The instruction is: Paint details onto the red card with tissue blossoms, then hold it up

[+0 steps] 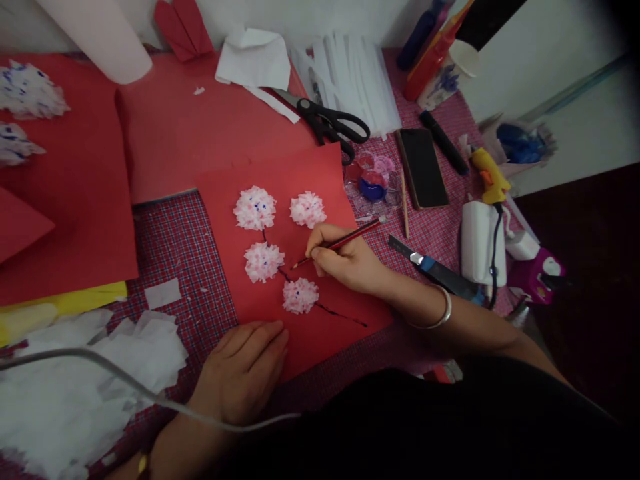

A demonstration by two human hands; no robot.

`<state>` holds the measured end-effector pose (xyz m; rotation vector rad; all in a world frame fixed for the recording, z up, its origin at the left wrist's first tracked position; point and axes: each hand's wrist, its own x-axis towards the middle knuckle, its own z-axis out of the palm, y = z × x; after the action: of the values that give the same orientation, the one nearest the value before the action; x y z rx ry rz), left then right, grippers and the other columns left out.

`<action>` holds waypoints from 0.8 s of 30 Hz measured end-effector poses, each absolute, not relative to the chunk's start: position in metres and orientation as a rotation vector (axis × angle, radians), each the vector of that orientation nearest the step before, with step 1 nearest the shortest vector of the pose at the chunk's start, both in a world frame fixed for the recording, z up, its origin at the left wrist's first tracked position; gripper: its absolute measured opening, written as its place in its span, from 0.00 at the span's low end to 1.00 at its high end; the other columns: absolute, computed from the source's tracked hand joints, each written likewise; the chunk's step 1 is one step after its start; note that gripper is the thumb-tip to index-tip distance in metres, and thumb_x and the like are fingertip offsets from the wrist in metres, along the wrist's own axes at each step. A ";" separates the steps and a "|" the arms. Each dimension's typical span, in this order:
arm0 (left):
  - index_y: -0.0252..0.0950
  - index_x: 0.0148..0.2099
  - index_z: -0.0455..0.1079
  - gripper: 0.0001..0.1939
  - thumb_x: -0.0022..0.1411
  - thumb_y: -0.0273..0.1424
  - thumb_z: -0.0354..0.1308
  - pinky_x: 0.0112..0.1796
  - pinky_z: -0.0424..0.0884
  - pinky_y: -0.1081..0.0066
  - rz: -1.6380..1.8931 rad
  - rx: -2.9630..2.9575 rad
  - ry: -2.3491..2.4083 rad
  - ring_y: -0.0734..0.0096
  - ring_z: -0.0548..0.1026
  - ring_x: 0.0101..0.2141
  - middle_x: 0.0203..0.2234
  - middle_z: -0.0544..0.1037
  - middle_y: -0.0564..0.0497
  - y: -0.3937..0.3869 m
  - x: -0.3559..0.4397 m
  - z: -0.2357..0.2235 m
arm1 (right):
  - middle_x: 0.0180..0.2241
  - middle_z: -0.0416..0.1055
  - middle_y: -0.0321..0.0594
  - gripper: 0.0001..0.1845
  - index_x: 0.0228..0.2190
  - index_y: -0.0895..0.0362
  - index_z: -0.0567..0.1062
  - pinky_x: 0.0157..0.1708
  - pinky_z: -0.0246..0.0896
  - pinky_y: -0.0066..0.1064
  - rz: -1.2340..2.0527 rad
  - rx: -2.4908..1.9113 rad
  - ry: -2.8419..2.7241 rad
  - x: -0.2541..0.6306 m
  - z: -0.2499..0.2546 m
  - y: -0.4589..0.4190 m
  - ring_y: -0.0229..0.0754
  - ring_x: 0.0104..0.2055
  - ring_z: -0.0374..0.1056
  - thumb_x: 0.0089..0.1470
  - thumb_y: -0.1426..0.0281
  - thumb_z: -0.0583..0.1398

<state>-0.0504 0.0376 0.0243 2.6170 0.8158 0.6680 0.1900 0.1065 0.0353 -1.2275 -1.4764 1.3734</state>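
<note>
A sheet of red paper (320, 340) lies at an angle in front of me, with several white-and-pink tissue flowers (264, 262) on it. Dark stem lines (345, 315) run between some flowers and out toward the lower right. My right hand (353, 260), wearing a bangle, is closed around a red-and-black pencil (356, 233). The pencil's tip is at the sheet, just right of the middle flowers. My left hand (247, 367) rests flat on the sheet's lower left edge, its fingers stretched out and holding nothing.
Scissors (330, 123), paint pots (373, 183), a phone (423, 167) and a box cutter (435, 270) lie beyond and right of the sheet. A glue gun (490, 177) is farther right. White tissue pieces (90, 387) pile up at left, with a grey cable (150, 397) crossing over them.
</note>
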 end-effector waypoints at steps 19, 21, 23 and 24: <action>0.30 0.47 0.72 0.11 0.68 0.22 0.49 0.40 0.73 0.65 0.657 2.587 0.819 0.64 0.74 0.40 0.41 0.77 0.45 0.035 -0.051 0.022 | 0.24 0.64 0.31 0.04 0.26 0.56 0.65 0.26 0.53 0.27 1.358 -1.234 -1.596 0.184 0.039 0.099 0.32 0.26 0.58 0.51 0.75 0.55; 0.30 0.47 0.72 0.11 0.67 0.21 0.50 0.40 0.73 0.65 0.666 2.592 0.823 0.64 0.74 0.40 0.41 0.77 0.45 0.036 -0.051 0.022 | 0.24 0.64 0.32 0.04 0.27 0.56 0.65 0.26 0.54 0.26 1.362 -1.209 -1.613 0.184 0.039 0.099 0.32 0.26 0.59 0.52 0.75 0.55; 0.30 0.47 0.72 0.11 0.67 0.22 0.50 0.40 0.73 0.65 0.673 2.602 0.821 0.64 0.74 0.39 0.41 0.77 0.45 0.036 -0.051 0.022 | 0.25 0.65 0.32 0.04 0.27 0.57 0.66 0.27 0.55 0.26 1.377 -1.189 -1.639 0.183 0.038 0.099 0.31 0.27 0.60 0.53 0.75 0.55; 0.30 0.47 0.72 0.11 0.67 0.22 0.50 0.40 0.73 0.65 0.671 2.610 0.819 0.65 0.74 0.39 0.41 0.77 0.45 0.036 -0.051 0.022 | 0.25 0.66 0.32 0.05 0.27 0.57 0.66 0.27 0.56 0.26 1.390 -1.177 -1.647 0.183 0.038 0.098 0.31 0.27 0.61 0.54 0.75 0.56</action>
<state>-0.0506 0.0361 0.0222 2.6103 0.8186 0.6714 0.1834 0.0983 0.0382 -1.1767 -1.6465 1.3899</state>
